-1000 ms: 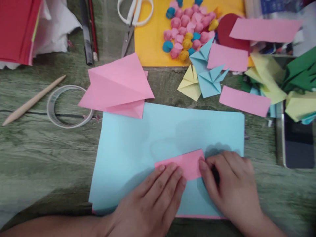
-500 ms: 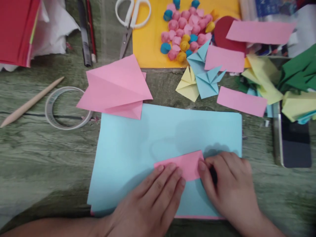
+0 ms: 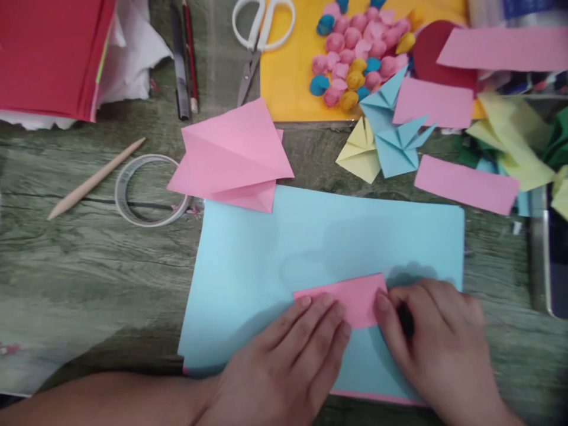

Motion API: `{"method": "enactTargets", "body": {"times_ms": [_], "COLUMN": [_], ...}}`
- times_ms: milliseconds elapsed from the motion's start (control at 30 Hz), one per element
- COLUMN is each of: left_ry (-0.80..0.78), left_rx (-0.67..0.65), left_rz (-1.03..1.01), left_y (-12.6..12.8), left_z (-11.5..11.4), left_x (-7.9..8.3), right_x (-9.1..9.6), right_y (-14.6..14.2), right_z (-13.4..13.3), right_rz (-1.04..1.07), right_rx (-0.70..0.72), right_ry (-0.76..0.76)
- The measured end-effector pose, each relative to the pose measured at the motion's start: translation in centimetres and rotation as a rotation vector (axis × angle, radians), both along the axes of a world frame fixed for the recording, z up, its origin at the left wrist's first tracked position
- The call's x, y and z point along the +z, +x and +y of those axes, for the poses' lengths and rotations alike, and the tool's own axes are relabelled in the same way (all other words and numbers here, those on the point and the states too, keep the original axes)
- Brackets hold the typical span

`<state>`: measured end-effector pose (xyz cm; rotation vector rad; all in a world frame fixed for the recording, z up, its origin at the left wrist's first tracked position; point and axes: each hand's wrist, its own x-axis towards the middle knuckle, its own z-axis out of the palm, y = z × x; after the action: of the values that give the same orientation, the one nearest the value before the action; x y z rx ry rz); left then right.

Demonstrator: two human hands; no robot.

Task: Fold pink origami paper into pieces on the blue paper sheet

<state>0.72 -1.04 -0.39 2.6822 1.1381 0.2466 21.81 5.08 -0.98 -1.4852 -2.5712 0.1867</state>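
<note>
A small folded pink paper (image 3: 350, 296) lies on a large light blue sheet (image 3: 275, 260) near the table's front edge. My left hand (image 3: 288, 361) rests flat on the pink paper's left part, fingers stretched out and together. My right hand (image 3: 432, 343) is curled, its thumb and fingertips pressed against the pink paper's right edge. A larger folded pink sheet (image 3: 235, 157) lies just beyond the blue sheet's upper left corner.
Tape roll (image 3: 148, 189) and wooden stick (image 3: 95, 177) lie left. Scissors (image 3: 260, 41), pens (image 3: 184, 56), a red paper stack (image 3: 53, 53) sit at the back. Yellow sheet (image 3: 288, 77) with rolled paper buds (image 3: 359, 56), folded blue and yellow pieces (image 3: 386, 142), pink strips (image 3: 465, 183), a phone (image 3: 554, 254) lie right.
The view has shifted, so everything sits a little further right in the picture. Both hands stay on the small pink paper in the same pose.
</note>
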Motion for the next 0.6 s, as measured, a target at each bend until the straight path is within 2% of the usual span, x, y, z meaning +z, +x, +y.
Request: {"method": "enactTargets", "body": {"times_ms": [600], "left_ry": [0.027], "left_rx": [-0.005], "left_rz": [0.005], "left_y": [-0.04], "left_z": [0.03], "left_x": [0.09], "right_x": [-0.05], "right_y": [0.02], "right_z": [-0.07], "right_rz": [-0.015], "right_rx": [-0.008], "right_ry": [-0.012]}}
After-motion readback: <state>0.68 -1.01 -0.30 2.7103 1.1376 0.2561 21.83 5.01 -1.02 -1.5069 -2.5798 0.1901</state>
